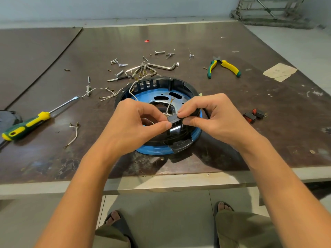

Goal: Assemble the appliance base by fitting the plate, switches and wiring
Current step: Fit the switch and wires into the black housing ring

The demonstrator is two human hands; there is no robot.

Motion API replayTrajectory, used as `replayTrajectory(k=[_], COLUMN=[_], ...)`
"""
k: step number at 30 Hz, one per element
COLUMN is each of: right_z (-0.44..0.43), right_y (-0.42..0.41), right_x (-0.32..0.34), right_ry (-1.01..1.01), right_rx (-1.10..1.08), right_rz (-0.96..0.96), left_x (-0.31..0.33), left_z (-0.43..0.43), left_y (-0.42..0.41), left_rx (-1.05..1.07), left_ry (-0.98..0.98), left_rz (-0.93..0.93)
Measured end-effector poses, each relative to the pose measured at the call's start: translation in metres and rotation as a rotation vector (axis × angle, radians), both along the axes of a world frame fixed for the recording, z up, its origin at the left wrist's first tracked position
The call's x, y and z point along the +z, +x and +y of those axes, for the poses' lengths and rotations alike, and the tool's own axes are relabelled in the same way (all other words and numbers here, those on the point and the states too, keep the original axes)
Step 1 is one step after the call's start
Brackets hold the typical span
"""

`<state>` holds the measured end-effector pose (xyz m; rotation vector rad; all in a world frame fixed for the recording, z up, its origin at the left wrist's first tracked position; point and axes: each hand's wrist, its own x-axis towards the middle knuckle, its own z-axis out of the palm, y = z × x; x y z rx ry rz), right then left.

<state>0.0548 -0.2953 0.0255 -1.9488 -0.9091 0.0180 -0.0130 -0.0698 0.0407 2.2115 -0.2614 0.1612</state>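
1. Now the round black-and-blue plastic appliance base point(157, 146) sits on the dark brown worktop point(232, 149), near its front edge.
2. Above it, the left hand point(136, 120) and right hand point(215, 119) curl their fingers point(192, 120), each pinching one end of a small black rectangular switch point(172, 119).
3. A thin white wire point(168, 106) rises from the switch.
4. Two red-and-black rocker switches point(254, 115) lie to the right of the base.

Screwdriver point(26, 125) left of the base point(154, 151), pliers point(231, 68) right (farther back), screws point(123, 65) behind it
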Motion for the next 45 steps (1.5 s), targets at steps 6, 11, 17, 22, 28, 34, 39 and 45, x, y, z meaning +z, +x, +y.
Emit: replayTrajectory(k=[6, 11, 17, 22, 28, 34, 39, 45], right_z=[0.0005, -0.0001, 0.0016, 0.0026, 0.0007, -0.0057, -0.0054, -0.006], right_y=[0.0002, 0.0011, 0.001, 0.0007, 0.0025, 0.001, 0.0033, 0.0052], right_x=[-0.0014, -0.0029, -0.004, -0.0051, 0.0008, 0.0035, 0.0012, -0.0017], right_ry=[0.012, 0.05, 0.034, 0.008, -0.034, -0.054, -0.096, -0.1], right_rx=[0.004, 0.005, 0.007, 0.007, 0.052, 0.103, 0.112, 0.109], right_rz=[-0.02, -0.01, -0.052, -0.102, -0.032, -0.019, -0.077, -0.097], left_x=[-0.0015, -0.0025, -0.0034, -0.0046, -0.0067, -0.0063, -0.0067, -0.0049], left_z=[0.0031, 0.0017, 0.0014, 0.0021, 0.0002, 0.0024, 0.0001, -0.0014], left_y=[0.0006, 0.0002, 0.0022, 0.0027, 0.0029, 0.0039, 0.0049, 0.0049], left_rx=[-0.015, -0.003, 0.01, 0.022, 0.002, -0.031, -0.023, -0.036], left_ry=[-0.037, -0.055, -0.058, -0.048, 0.003, 0.038, 0.09, 0.111], left_rz=[-0.003, 0.008, 0.027, 0.016, -0.02, 0.001, 0.009, 0.038])
